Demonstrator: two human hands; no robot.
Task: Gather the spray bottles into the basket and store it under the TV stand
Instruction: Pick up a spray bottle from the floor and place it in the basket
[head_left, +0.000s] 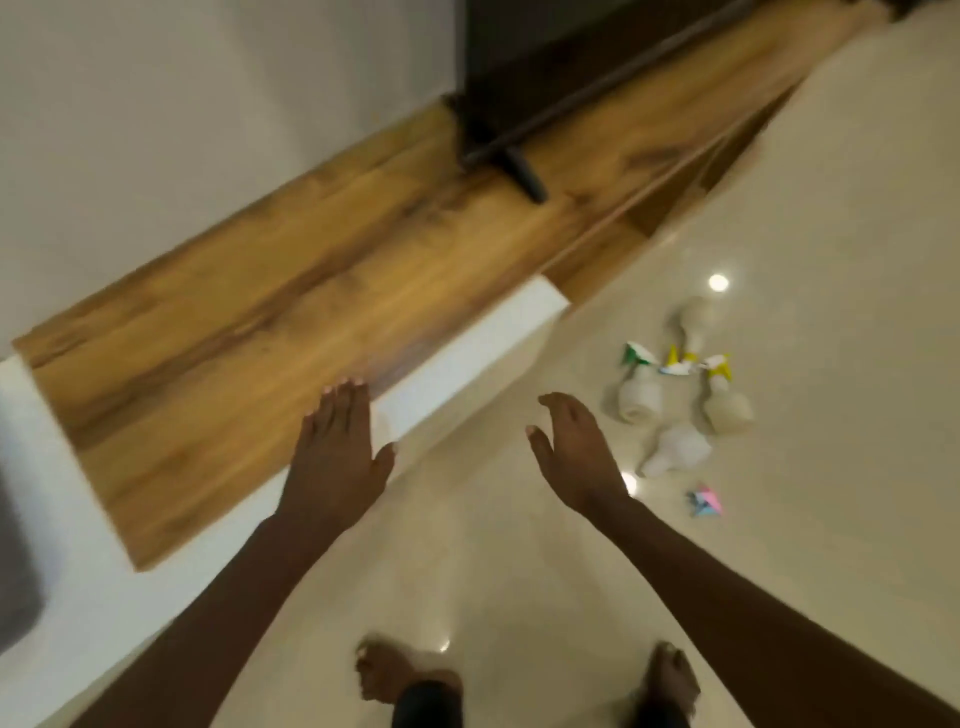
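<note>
Several white spray bottles lie on the cream floor to the right: one with a green trigger (638, 395), one with a yellow trigger (726, 405), one further back (693, 322) and one without a visible head (675, 451). A loose pink and blue trigger head (705, 502) lies near them. My left hand (335, 457) is spread flat over the front edge of the wooden TV stand (249, 332). My right hand (576, 452) hangs open above the floor, left of the bottles, holding nothing. No basket is in view.
The black TV (545, 67) and its foot (524, 174) stand on the far part of the stand. A white front panel (467, 364) runs below the stand's top, with an open wooden compartment (691, 192) further along. My bare feet (382, 675) are at the bottom.
</note>
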